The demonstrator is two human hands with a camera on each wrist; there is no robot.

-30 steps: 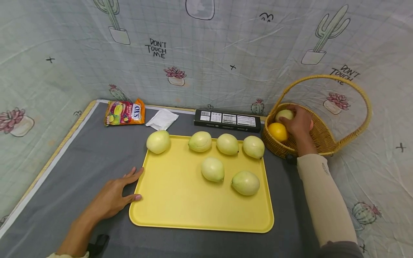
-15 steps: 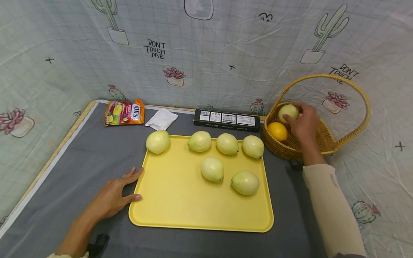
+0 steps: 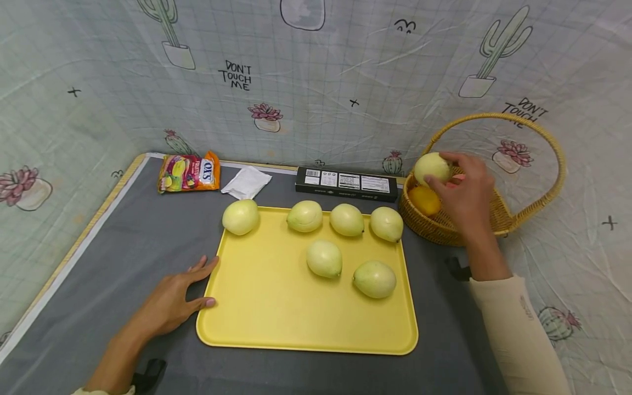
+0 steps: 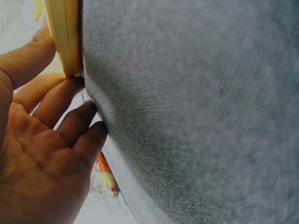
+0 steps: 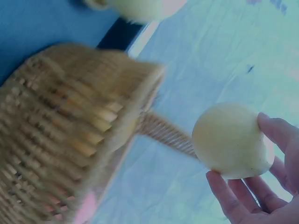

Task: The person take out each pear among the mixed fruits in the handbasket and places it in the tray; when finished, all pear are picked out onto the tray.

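My right hand [image 3: 468, 189] grips a round pale yellow-green fruit [image 3: 432, 169], like a small melon, over the near-left side of the wicker basket [image 3: 436, 235]. In the right wrist view, thumb and fingers hold this fruit [image 5: 231, 140] clear of the basket rim. An orange [image 3: 424, 201] and a partly hidden reddish fruit lie in the basket. My left hand [image 3: 170, 302] rests at the left edge of the yellow tray [image 3: 266, 307], fingers extended and thumb at the rim [image 4: 67, 42]. Several similar pale fruits [image 3: 324, 258] lie on the tray, one at its far-left corner [image 3: 241, 217].
Behind the tray, a long black box [image 3: 346, 184], a white packet [image 3: 247, 182] and a colourful snack bag [image 3: 189, 172] lie along the back of the grey tabletop [image 3: 113, 247]. The basket's tall handle [image 3: 555, 148] arches up on the right. A patterned cloth hangs behind.
My right hand has lifted the pale fruit from inside the basket up above its rim, drawing back toward me. My left hand stays at the tray's edge.
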